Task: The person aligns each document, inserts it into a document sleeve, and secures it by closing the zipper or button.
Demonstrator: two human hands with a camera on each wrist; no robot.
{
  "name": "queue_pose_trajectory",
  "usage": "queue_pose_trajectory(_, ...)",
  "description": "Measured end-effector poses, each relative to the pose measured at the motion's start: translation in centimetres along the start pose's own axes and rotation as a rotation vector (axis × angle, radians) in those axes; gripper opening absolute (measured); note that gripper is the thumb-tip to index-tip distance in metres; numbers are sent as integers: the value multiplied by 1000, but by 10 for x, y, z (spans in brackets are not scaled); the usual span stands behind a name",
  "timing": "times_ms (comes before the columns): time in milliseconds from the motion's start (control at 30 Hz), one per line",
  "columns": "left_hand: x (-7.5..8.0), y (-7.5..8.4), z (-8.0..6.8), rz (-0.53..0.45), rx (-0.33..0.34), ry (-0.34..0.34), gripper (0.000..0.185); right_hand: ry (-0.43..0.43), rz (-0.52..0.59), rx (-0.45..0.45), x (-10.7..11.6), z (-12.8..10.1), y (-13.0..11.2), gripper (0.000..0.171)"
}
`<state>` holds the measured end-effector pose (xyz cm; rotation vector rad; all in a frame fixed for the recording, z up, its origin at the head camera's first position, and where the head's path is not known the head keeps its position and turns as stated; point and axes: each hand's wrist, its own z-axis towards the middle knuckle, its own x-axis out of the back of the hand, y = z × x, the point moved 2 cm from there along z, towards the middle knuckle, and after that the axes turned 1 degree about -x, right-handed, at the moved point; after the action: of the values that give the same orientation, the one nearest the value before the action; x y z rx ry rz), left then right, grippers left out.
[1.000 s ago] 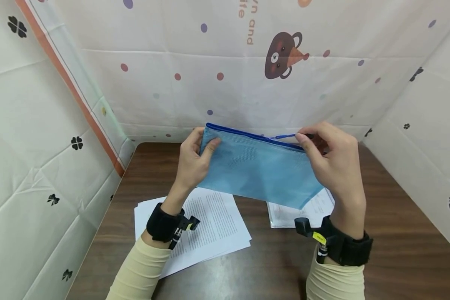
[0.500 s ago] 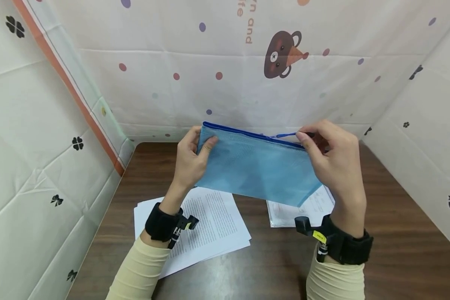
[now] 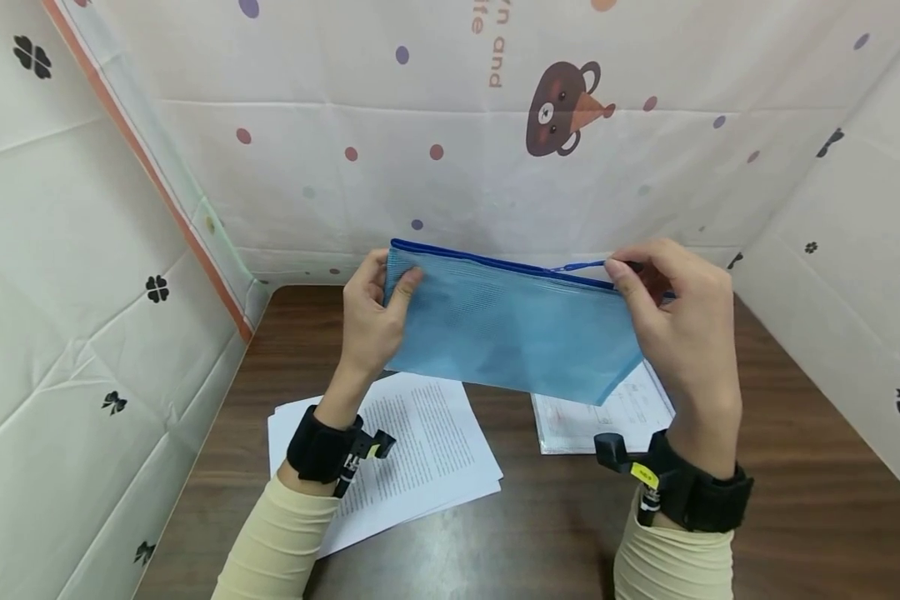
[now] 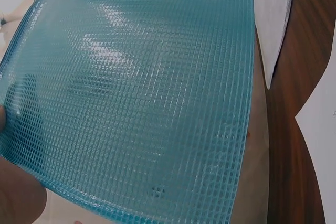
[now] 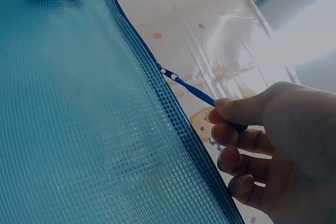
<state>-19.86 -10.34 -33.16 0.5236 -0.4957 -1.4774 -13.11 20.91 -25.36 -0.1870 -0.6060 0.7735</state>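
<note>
You are holding a blue mesh zip pouch (image 3: pixel 510 321) up above the table (image 3: pixel 795 500), one hand at each end.

Your left hand (image 3: pixel 367 321) is pinching the pouch's left end between thumb and fingers, while your right hand (image 3: pixel 675 321) is pinching the zipper pull (image 5: pixel 189 90) between thumb and forefinger at the right end of the zip. The pouch is looking light, thin and floppy, with slick mesh plastic, so you are best gripping it at the stiffer zip edge and pulling along the zip line. It is hanging flat; nothing bulky shows inside. Printed sheets (image 3: pixel 412 454) are lying on the table beneath, more papers (image 3: pixel 607 421) to their right.
</note>
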Motion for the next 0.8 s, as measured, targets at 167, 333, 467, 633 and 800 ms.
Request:
queue_pose_trajectory(167, 0, 0, 0, 4, 3, -17, 23, 0, 6, -2, 3, 1, 2, 17)
queue_pose_trajectory(333, 2, 1, 1, 4, 1, -8, 22, 3, 19, 6, 3, 0, 3, 16)
queue_pose_trajectory(467, 4, 1, 0, -13, 14, -6, 21, -7, 21, 11, 3, -1, 4, 16)
queue_pose_trajectory(633, 5, 0, 2, -9, 7, -12, 21, -10, 4, -5, 6, -1, 5, 18)
queue_pose_trajectory(800, 8, -1, 3, 3, -7, -5, 21, -13, 3, 14, 7, 0, 7, 16)
